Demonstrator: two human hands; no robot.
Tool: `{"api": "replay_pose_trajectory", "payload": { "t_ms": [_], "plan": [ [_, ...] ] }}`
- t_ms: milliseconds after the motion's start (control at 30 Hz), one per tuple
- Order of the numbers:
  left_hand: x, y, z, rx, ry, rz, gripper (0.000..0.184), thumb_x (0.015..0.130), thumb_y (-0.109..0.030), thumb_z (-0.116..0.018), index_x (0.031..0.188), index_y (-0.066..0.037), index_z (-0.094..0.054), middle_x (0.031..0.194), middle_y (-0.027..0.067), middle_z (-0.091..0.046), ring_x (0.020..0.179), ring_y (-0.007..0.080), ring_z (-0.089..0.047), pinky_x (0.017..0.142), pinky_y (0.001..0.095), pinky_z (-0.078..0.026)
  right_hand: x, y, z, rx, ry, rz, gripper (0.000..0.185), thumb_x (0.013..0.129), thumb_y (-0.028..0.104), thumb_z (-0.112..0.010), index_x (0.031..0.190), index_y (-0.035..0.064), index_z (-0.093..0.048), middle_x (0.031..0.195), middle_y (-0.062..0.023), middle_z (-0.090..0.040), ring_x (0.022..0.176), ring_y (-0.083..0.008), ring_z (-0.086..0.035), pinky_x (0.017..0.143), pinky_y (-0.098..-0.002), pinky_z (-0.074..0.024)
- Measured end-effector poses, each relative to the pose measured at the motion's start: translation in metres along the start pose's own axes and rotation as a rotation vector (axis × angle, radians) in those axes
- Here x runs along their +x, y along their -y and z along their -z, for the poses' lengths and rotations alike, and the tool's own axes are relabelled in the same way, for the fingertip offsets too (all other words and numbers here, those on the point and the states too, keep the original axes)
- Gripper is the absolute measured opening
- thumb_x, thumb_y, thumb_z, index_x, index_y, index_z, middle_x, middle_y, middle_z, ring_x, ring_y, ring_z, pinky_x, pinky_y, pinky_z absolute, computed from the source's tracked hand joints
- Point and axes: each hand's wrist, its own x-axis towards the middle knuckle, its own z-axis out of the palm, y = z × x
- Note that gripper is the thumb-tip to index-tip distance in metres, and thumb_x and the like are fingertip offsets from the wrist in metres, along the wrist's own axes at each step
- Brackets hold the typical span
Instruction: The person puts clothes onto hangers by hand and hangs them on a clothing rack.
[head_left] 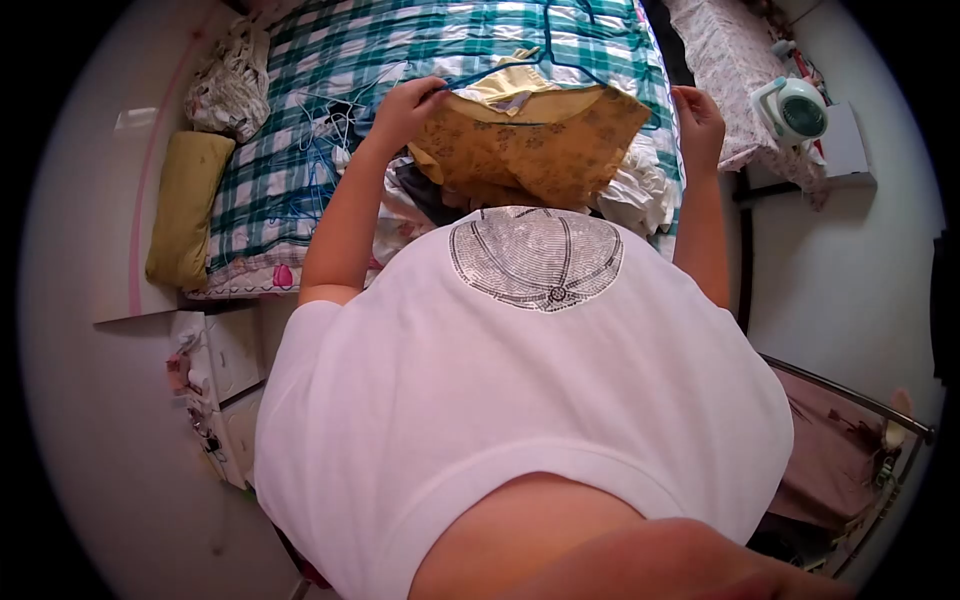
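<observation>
Over checked bedspread (pixel 335 45) — mustard garment (pixel 530 155), blue hanger (pixel 549 45) partly inside, left fingers (pixel 430 87) gripping garment, right fingers (pixel 688 98) curled — hold unclear

- mustard garment (pixel 530 150) was front and center, checked bedding (pixel 330 35) all around it
- blue hanger (pixel 549 40) poked out past its far edge
- left hand (pixel 405 117) had its left corner pinched
- right hand (pixel 703 128) was curled just right of it, couldn't tell if holding anything
- little fan (pixel 799 110), further right of it

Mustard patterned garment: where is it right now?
In the head view, the mustard garment is at upper centre, between the left hand and right hand, with the plaid bedding beyond it.
</observation>
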Motion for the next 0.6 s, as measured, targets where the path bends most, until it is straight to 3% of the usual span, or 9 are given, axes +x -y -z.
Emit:
{"api": "replay_pose_trajectory", "payload": {
  "t_ms": [67, 100, 200, 300, 333, 467, 600],
  "plan": [
    [0.0, 0.0, -0.002, 0.018, 0.024, 0.028, 0.022, 0.081, -0.022, -0.057, 0.095, -0.005, -0.059, 0.075, 0.0062, -0.06, 0.065, 0.0172, -0.054, 0.059, 0.0279, -0.041, -0.003, 0.002, 0.001, -0.048, -0.04, 0.076, 0.019, 0.083, 0.013, -0.054, 0.098, 0.002, -0.059, 0.085, -0.0119, -0.061, 0.079, -0.0196, -0.058, 0.071, -0.027, -0.0435],
    [0.005, -0.003, -0.022, -0.08, -0.042, -0.004, 0.022, 0.081, -0.023, -0.057, 0.094, -0.005, -0.06, 0.074, 0.006, -0.059, 0.064, 0.0161, -0.053, 0.058, 0.0273, -0.041, 0.007, -0.004, 0.018, -0.059, 0.029, 0.152, 0.02, 0.084, 0.014, -0.053, 0.098, 0.0024, -0.06, 0.083, -0.0117, -0.061, 0.078, -0.0198, -0.058, 0.071, -0.0273, -0.0435],
    [0.011, 0.016, 0.004, -0.195, -0.077, -0.055, 0.022, 0.081, -0.023, -0.058, 0.093, -0.004, -0.06, 0.072, 0.0043, -0.057, 0.063, 0.0119, -0.051, 0.057, 0.025, -0.039, 0.008, -0.028, -0.019, 0.047, 0.175, 0.23, 0.022, 0.086, 0.016, -0.049, 0.101, 0.0036, -0.059, 0.083, -0.0111, -0.061, 0.079, -0.0211, -0.058, 0.073, -0.0282, -0.0432],
    [-0.004, 0.015, 0.017, -0.218, -0.013, -0.001, 0.023, 0.08, -0.023, -0.06, 0.092, -0.003, -0.06, 0.071, 0.003, -0.057, 0.063, 0.0113, -0.05, 0.058, 0.0243, -0.039, -0.015, -0.029, -0.023, 0.016, 0.406, 0.01, 0.024, 0.086, 0.017, -0.049, 0.105, 0.004, -0.057, 0.089, -0.0113, -0.061, 0.081, -0.0198, -0.057, 0.074, -0.0281, -0.043],
    [-0.004, 0.012, 0.018, -0.217, -0.011, -0.004, 0.024, 0.079, -0.023, -0.061, 0.091, -0.002, -0.06, 0.071, 0.0028, -0.056, 0.063, 0.0111, -0.05, 0.058, 0.024, -0.039, -0.017, -0.028, -0.02, -0.006, 0.451, -0.062, 0.026, 0.087, 0.019, -0.049, 0.106, 0.0032, -0.057, 0.09, -0.0076, -0.061, 0.081, -0.0156, -0.056, 0.072, -0.0266, -0.0428],
    [-0.006, 0.011, 0.027, -0.218, 0.007, -0.003, 0.024, 0.078, -0.023, -0.062, 0.088, -0.002, -0.061, 0.07, 0.0026, -0.056, 0.063, 0.0107, -0.05, 0.058, 0.0235, -0.039, -0.012, -0.023, -0.015, 0.462, 0.902, -0.314, 0.029, 0.086, 0.022, -0.052, 0.106, 0.0021, -0.057, 0.09, -0.0016, -0.059, 0.08, -0.0091, -0.054, 0.07, -0.0226, -0.0427],
    [-0.005, 0.015, 0.027, -0.199, 0.012, -0.023, 0.024, 0.077, -0.024, -0.062, 0.086, -0.002, -0.062, 0.07, 0.0031, -0.057, 0.063, 0.0109, -0.051, 0.058, 0.0239, -0.039, -0.014, -0.032, -0.025, 0.742, 0.858, -0.622, 0.028, 0.083, 0.019, -0.057, 0.104, 0.0011, -0.057, 0.09, -0.0034, -0.06, 0.082, -0.01, -0.055, 0.074, -0.0232, -0.0446]
  ]
}}
